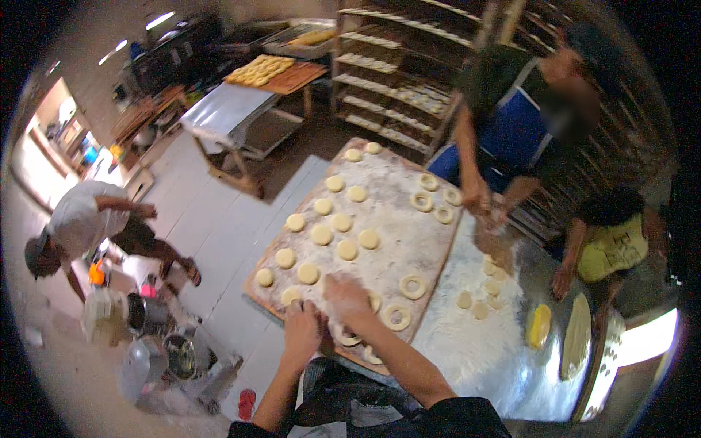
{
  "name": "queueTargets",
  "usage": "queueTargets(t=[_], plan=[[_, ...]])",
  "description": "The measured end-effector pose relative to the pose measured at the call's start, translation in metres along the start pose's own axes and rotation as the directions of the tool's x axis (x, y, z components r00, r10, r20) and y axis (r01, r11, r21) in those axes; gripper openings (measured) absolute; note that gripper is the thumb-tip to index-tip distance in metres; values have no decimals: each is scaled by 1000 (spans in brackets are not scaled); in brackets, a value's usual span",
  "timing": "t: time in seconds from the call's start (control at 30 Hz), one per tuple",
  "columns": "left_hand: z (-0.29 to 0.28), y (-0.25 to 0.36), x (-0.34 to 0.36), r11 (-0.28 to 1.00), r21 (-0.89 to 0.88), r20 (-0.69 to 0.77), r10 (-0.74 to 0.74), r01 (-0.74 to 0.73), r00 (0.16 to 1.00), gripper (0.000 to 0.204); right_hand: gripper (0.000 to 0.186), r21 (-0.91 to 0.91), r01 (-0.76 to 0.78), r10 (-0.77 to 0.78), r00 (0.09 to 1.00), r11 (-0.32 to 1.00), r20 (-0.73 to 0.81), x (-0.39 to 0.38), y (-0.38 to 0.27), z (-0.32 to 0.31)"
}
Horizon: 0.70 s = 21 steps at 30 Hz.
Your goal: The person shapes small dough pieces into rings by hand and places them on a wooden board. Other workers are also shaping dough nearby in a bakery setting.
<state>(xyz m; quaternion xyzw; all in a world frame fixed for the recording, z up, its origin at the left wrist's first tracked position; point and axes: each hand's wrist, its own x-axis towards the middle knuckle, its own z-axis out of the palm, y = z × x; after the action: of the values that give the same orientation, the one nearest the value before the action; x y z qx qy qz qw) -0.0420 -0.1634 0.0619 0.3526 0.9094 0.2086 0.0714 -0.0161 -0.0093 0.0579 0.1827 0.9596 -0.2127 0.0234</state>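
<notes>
Wooden board (409,241) under dough rounds (347,250) slants lengthwise away, rightward.

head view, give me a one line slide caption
Left hand and blurred right hand at the near end of a floured board set with dough discs and dough rings.

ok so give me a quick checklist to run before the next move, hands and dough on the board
1. Left hand at the board: ok, at its near edge beside a dough disc.
2. Right hand's grip: cannot tell, motion blur hides its fingers.
3. Dough discs mid-board spread singly: ok, none stacked.
4. Dough rings nearest the person fully visible: not ok, the right forearm and hand partly cover some.
5. Board floured: ok, white flour shows across it.
6. Co-worker's hands clear of the person's: ok, they are beyond the board's right edge.
</notes>
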Motion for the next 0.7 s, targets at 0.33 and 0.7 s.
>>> queueTargets(t=[0.33,0.7], plan=[[8,135,19,795,-585,161,312,-164,936,34,44,641,-36,334,875,767,-350,-157,134,-65],[150,310,-36,678,-226,-13,716,-699,698,29,54,211,-759,770,523,616,-366,-341,292,-64]])
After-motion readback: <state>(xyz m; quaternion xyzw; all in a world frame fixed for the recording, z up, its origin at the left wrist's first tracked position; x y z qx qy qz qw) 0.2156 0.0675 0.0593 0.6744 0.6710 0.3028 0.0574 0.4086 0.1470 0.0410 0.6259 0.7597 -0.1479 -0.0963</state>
